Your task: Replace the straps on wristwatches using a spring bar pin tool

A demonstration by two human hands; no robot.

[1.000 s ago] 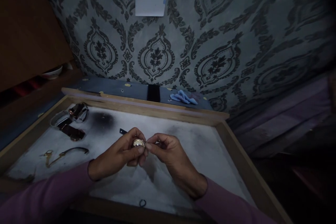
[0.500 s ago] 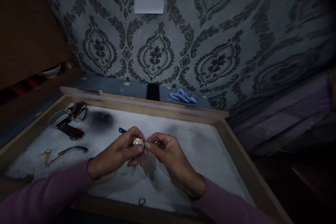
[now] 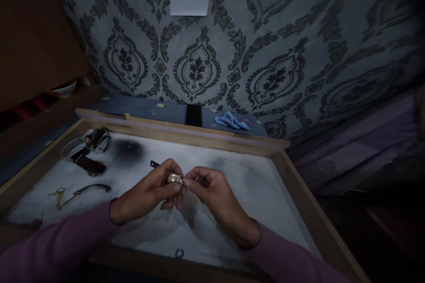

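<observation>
My left hand is closed around a shiny gold watch case, held between thumb and fingers above the white work surface. Thumb and forefinger of my right hand pinch at the right edge of this case. Whatever lies between those fingertips is too small to make out; a bit of metal glints behind them. Just past my left hand, a dark flat strip with a hole pokes out. Nearer to me lies a small dark open ring.
A wooden rim frames the white surface. At its left lie watches with dark straps and a gold piece with a curved dark band. Beyond the rim, a blue cloth rests below the patterned wall.
</observation>
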